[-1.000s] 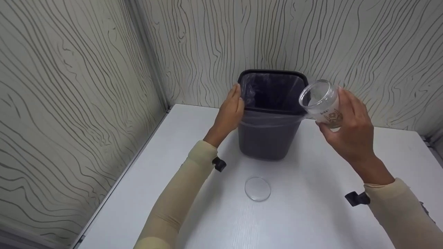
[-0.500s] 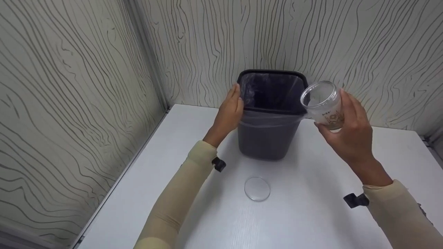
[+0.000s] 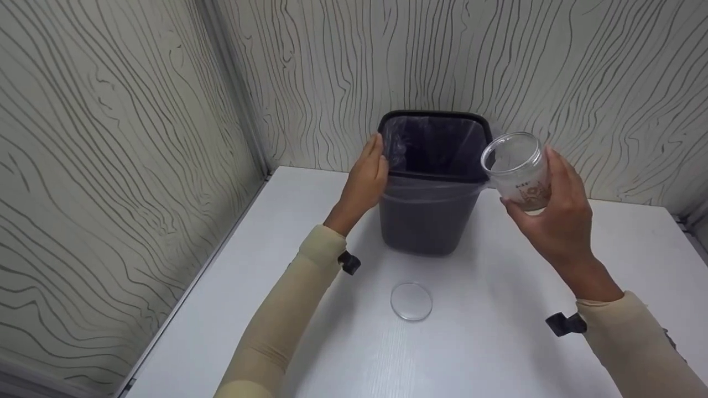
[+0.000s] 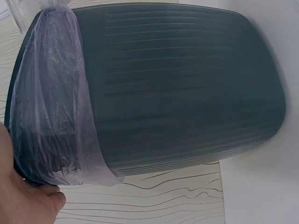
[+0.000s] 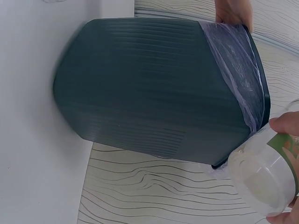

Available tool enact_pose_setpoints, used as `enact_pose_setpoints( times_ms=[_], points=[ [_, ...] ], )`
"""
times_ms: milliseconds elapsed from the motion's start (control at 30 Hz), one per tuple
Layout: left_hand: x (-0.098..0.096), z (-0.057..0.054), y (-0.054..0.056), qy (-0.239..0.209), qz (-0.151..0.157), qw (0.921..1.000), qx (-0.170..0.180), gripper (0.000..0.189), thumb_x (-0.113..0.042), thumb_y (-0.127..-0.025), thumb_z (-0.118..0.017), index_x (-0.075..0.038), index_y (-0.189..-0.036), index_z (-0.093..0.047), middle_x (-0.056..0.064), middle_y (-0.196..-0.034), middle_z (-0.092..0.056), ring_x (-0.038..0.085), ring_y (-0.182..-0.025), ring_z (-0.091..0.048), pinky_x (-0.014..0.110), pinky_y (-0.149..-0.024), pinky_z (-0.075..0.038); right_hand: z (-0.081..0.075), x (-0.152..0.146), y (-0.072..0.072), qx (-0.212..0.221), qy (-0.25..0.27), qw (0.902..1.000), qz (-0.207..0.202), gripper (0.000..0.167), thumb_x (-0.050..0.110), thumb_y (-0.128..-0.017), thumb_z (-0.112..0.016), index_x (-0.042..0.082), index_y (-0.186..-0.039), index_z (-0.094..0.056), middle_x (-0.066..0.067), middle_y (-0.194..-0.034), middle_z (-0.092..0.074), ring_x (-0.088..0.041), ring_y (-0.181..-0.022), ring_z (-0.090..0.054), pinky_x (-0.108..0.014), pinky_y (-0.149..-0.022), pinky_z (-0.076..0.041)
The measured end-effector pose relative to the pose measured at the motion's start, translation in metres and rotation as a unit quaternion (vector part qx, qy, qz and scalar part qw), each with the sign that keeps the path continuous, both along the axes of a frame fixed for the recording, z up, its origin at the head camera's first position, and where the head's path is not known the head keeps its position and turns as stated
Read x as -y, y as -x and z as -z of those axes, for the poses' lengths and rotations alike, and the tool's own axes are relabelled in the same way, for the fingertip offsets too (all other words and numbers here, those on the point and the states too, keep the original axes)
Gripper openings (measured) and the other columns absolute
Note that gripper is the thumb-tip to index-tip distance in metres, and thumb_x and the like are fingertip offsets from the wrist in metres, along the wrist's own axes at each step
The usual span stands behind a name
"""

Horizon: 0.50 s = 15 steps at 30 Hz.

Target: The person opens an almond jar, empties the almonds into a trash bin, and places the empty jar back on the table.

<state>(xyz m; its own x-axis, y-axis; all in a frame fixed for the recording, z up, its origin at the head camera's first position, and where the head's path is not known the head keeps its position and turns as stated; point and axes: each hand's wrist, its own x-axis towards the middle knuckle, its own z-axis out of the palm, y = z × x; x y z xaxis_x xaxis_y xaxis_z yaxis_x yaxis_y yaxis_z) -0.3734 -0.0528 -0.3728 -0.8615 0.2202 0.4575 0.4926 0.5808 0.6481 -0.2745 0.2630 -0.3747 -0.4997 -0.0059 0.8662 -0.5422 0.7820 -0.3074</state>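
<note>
In my right hand [image 3: 561, 221] is a clear jar [image 3: 517, 171] with a printed label, gripped between thumb and fingers. It is held off the table, just right of the bin's rim, its uncovered mouth tilted toward the bin. Green print shows on the jar's other side in the right wrist view. My left hand [image 3: 362, 179] rests with straight fingers against the left side of the dark trash bin [image 3: 426, 221], at its rim. A thin clear bag [image 4: 51, 93] lines the bin and folds down over its outside. The bin stands upright.
A round clear lid [image 3: 411, 302] lies on the white table [image 3: 475, 342] in front of the bin. Behind the table stands a wood-grain patterned wall [image 3: 343, 66], and a similar panel [image 3: 121, 166] closes off the left side.
My right hand has shifted slightly down and left. The jar has tipped back a little more upright. The left hand, bin and lid stay in place.
</note>
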Motion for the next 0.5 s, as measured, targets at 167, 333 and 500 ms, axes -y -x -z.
enact_pose_setpoints(
  times_ms=[167, 333, 500],
  points=[
    [0.0003, 0.0005, 0.0005, 0.003, -0.001, 1.0, -0.009, 0.053, -0.018, -0.111, -0.032, 0.001, -0.159, -0.021, 0.015, -0.167, -0.019, 0.021, -0.153, -0.02, 0.031, -0.122, -0.02, 0.0013, 0.0005, -0.0011, 0.001, -0.002, 1.0, -0.005, 0.098, 0.01, -0.068, -0.093, 0.004, -0.152, -0.043, -0.019, -0.145, -0.053, -0.036, -0.132, -0.051, -0.052, -0.11, -0.042],
    [0.0002, 0.0008, 0.0008, 0.008, -0.005, 0.9999, -0.009, 0.053, -0.017, -0.11, -0.032, 0.001, -0.159, -0.021, 0.015, -0.167, -0.019, 0.021, -0.153, -0.02, 0.032, -0.122, -0.021, 0.0045, 0.0007, -0.0028, 0.015, 0.011, 0.9997, -0.014, 0.099, 0.01, -0.068, -0.093, 0.006, -0.153, -0.042, -0.02, -0.144, -0.052, -0.035, -0.132, -0.05, -0.055, -0.108, -0.042],
    [-0.0002, 0.0011, 0.0009, 0.007, -0.006, 0.9999, -0.009, 0.053, -0.017, -0.11, -0.032, 0.001, -0.159, -0.022, 0.015, -0.167, -0.019, 0.021, -0.153, -0.02, 0.032, -0.122, -0.021, 0.0056, 0.002, -0.0062, 0.029, 0.025, 0.9991, -0.015, 0.1, 0.011, -0.07, -0.093, 0.005, -0.154, -0.04, -0.022, -0.145, -0.051, -0.036, -0.132, -0.05, -0.059, -0.106, -0.042]
  ],
)
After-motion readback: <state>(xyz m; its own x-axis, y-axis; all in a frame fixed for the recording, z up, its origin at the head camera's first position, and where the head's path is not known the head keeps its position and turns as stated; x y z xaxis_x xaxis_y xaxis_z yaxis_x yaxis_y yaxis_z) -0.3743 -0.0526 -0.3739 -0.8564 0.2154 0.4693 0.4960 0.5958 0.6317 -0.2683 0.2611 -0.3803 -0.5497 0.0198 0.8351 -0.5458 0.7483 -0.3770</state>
